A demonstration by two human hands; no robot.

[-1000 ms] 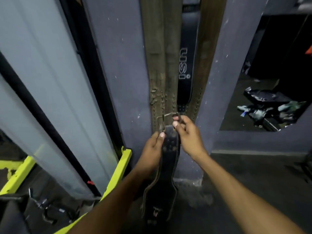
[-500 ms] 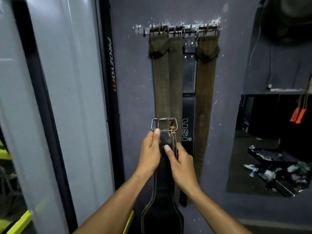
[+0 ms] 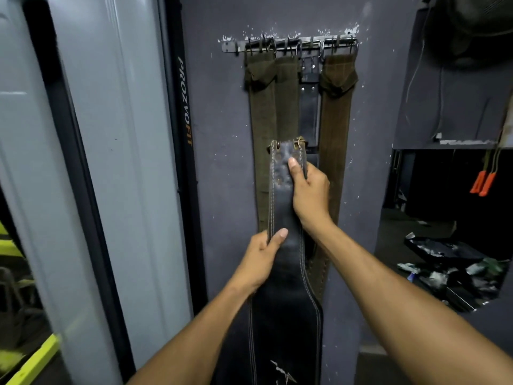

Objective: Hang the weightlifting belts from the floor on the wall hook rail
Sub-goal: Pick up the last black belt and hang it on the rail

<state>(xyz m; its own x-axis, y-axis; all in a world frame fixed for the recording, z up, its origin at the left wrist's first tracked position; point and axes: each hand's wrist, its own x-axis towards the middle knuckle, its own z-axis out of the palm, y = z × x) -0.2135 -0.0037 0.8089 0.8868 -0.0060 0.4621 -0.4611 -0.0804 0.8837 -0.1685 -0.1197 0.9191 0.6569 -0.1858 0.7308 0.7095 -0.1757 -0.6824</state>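
In the centre of the frame the right hand (image 3: 308,194) closes on the black belt (image 3: 283,218) near its top end, with the thumb on the front among the punched holes, and lower down the left hand (image 3: 259,259) grips the belt's left edge, thumb across the leather. The belt is held upright before the purple wall (image 3: 222,134), covering partly the three brown belts (image 3: 262,120) and one dark belt (image 3: 308,107) which hang from the hook rail (image 3: 230,46) in the upper middle. At the left stands a grey machine frame (image 3: 116,162), at the lower left a yellow bar (image 3: 36,359), and at the right edge two orange handles (image 3: 483,183) hang.
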